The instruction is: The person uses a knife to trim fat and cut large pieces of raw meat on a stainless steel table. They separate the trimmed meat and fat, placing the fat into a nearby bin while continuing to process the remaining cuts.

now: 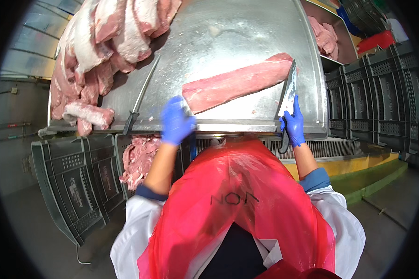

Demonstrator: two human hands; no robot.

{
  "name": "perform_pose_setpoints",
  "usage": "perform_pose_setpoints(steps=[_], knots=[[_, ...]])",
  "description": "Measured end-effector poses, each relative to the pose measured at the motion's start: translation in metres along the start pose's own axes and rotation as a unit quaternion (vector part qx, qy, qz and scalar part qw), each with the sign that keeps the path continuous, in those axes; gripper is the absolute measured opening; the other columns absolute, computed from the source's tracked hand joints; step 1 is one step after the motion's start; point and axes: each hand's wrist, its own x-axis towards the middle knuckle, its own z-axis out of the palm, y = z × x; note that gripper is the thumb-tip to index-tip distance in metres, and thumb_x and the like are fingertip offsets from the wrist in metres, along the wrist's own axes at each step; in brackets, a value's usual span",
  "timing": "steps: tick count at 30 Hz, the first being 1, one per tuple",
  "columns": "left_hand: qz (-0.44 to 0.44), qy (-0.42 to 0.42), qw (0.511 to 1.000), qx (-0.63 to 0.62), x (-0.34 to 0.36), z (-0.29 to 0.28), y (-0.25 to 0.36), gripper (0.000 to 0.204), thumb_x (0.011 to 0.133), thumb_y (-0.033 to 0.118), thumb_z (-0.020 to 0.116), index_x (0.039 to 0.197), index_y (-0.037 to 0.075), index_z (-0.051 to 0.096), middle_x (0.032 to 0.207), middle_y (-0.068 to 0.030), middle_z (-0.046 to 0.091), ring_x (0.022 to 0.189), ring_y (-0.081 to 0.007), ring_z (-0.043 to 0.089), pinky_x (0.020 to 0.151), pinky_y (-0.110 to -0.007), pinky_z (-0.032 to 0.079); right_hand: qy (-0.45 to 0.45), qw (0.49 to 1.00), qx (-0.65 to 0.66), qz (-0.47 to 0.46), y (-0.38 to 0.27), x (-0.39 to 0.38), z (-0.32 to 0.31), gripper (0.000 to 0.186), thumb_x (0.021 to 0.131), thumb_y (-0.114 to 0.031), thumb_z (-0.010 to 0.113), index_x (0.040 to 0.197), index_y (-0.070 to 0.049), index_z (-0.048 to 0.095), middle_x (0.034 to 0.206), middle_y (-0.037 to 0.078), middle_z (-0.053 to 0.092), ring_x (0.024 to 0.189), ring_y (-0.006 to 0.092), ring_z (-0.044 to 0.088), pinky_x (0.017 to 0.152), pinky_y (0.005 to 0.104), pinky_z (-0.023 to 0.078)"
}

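A long, trimmed pork loin (237, 83) lies slantwise on the steel table (209, 42), its right end farther from me. My right hand (294, 125), in a blue glove, is closed round the black handle of a knife (289, 90). The blade points away from me, with its tip beside the loin's right end. My left hand (177, 122), also gloved in blue, is smeared by motion at the table's front edge, close to the loin's left end. Something pale shows beside its fingers; whether it is held, I cannot tell.
Several untrimmed loins (109, 28) are heaped at the table's left. A sharpening steel (144, 88) lies beside them. Below the edge stands a crate of meat trimmings (142, 158) next to a grey crate (74, 186). Stacked crates (372, 93) and a meat bin (323, 39) stand right.
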Motion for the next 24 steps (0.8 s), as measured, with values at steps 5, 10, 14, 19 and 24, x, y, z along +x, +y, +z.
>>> perform_pose_setpoints(steps=[5, 10, 14, 19, 24], knots=[[0.097, -0.115, 0.985, 0.085, 0.137, 0.090, 0.151, 0.086, 0.065, 0.034, 0.081, 0.134, -0.003, 0.045, 0.134, -0.0297, 0.054, 0.129, -0.0428, 0.052, 0.107, -0.054, 0.040, 0.032, 0.999, -0.010, 0.000, -0.026, 0.001, -0.054, 0.081, 0.094, 0.005, 0.048, 0.163, -0.021, 0.014, 0.074, 0.002, 0.057, 0.051, 0.0083, 0.050, 0.044, 0.0241, 0.043], [-0.019, -0.341, 0.940, 0.008, 0.211, 0.084, 0.174, 0.076, 0.067, 0.032, 0.079, 0.123, -0.008, 0.048, 0.123, -0.0279, 0.062, 0.120, -0.0408, 0.059, 0.102, -0.047, 0.046, 0.078, 0.997, 0.019, 0.015, -0.012, -0.002, -0.124, 0.079, 0.096, 0.005, 0.048, 0.163, -0.022, 0.015, 0.079, 0.004, 0.059, 0.051, 0.0082, 0.050, 0.044, 0.0224, 0.044], [0.013, -0.492, 0.840, -0.228, 0.238, 0.057, 0.158, 0.076, 0.069, 0.027, 0.077, 0.133, -0.008, 0.052, 0.129, -0.0219, 0.063, 0.122, -0.0306, 0.060, 0.107, -0.041, 0.044, 0.088, 0.993, 0.079, 0.023, 0.007, 0.011, -0.160, 0.077, 0.097, 0.007, 0.047, 0.162, -0.021, 0.017, 0.091, 0.009, 0.061, 0.056, 0.0093, 0.053, 0.045, 0.0229, 0.045], [-0.115, -0.438, 0.746, -0.487, 0.232, 0.072, 0.067, 0.039, 0.085, 0.011, 0.060, 0.122, -0.002, 0.065, 0.131, -0.0160, 0.063, 0.119, -0.0238, 0.060, 0.107, -0.040, 0.044, 0.104, 0.993, 0.055, 0.021, -0.002, 0.058, -0.187, 0.075, 0.099, 0.004, 0.049, 0.162, -0.021, 0.018, 0.081, 0.007, 0.061, 0.056, 0.0100, 0.052, 0.047, 0.0244, 0.045], [-0.165, -0.265, 0.949, 0.032, 0.173, 0.038, 0.161, 0.084, 0.074, 0.045, 0.077, 0.138, -0.001, 0.047, 0.129, -0.0269, 0.058, 0.122, -0.0328, 0.059, 0.097, -0.044, 0.051, 0.064, 0.961, -0.209, -0.173, 0.011, 0.122, -0.198, 0.071, 0.098, 0.002, 0.050, 0.161, -0.016, 0.022, 0.088, 0.010, 0.063, 0.064, 0.0144, 0.056, 0.057, 0.0264, 0.047]])
